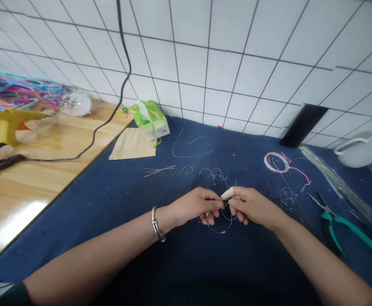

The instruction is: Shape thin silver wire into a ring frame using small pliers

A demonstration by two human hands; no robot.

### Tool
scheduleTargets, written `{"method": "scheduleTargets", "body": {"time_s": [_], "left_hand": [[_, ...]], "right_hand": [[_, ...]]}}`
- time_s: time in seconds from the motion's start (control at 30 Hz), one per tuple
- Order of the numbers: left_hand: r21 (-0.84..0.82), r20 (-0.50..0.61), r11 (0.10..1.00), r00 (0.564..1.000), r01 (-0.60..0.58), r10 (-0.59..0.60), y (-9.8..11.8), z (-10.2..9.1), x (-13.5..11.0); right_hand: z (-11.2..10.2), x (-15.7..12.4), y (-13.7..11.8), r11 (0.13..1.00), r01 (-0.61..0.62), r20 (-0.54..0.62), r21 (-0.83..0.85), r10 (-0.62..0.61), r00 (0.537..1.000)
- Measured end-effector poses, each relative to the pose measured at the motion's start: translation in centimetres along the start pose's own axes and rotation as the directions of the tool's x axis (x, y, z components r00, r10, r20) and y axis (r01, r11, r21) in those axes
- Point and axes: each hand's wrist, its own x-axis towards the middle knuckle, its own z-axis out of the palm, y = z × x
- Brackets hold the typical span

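Both hands meet over the dark blue cloth, fingertips almost touching. My left hand wears a bracelet at the wrist and pinches a thin wire loop between thumb and index finger. A small pink piece sits low on that loop. My right hand, with a pale cover on one finger, pinches the same wire from the other side. Fingers hide the exact spot where they grip. Just beyond the hands lie several curled wire pieces. Green-handled pliers rest open at the right.
Straight wires and a bent wire lie farther back. A white ring with pink thread and wire clippings are at right, near a white mug. At left are a green tissue pack, yellow glue gun and black cord.
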Motion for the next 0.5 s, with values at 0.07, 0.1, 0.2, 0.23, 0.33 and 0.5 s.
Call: {"method": "scheduleTargets", "body": {"time_s": [0.07, 0.1, 0.2, 0.23, 0.33, 0.5], "left_hand": [[-0.004, 0.005, 1.0, 1.0, 0.002, -0.002, -0.06, 0.05, 0.0], [-0.004, 0.006, 1.0, 1.0, 0.003, -0.003, -0.06, 0.09, -0.03], [0.003, -0.002, 1.0, 1.0, 0.008, -0.008, -0.02, 0.23, -0.16], [0.002, -0.009, 1.0, 1.0, 0.007, -0.007, 0.0, 0.29, -0.2], [-0.014, -0.042, 1.0, 0.999, -0.002, 0.001, 0.05, 0.42, -0.24], [-0.035, -0.061, 0.999, 0.998, -0.019, 0.017, 0.18, 0.5, -0.2]], "right_hand": [[0.13, 0.09, 0.04, 1.0, -0.002, 0.005, 0.014, 0.002, 1.0], [0.2, 0.11, 0.03, 1.0, -0.002, 0.005, 0.019, 0.002, 1.0], [0.32, 0.07, -0.01, 0.999, -0.003, -0.008, 0.033, 0.003, 1.0], [0.31, 0.03, 0.01, 0.999, -0.001, -0.017, 0.041, 0.002, 1.0], [0.13, -0.03, 0.24, 0.997, 0.01, -0.035, 0.079, -0.007, 0.999], [-0.46, -0.01, 0.86, 0.991, 0.036, -0.045, 0.13, -0.03, 0.999]]}}
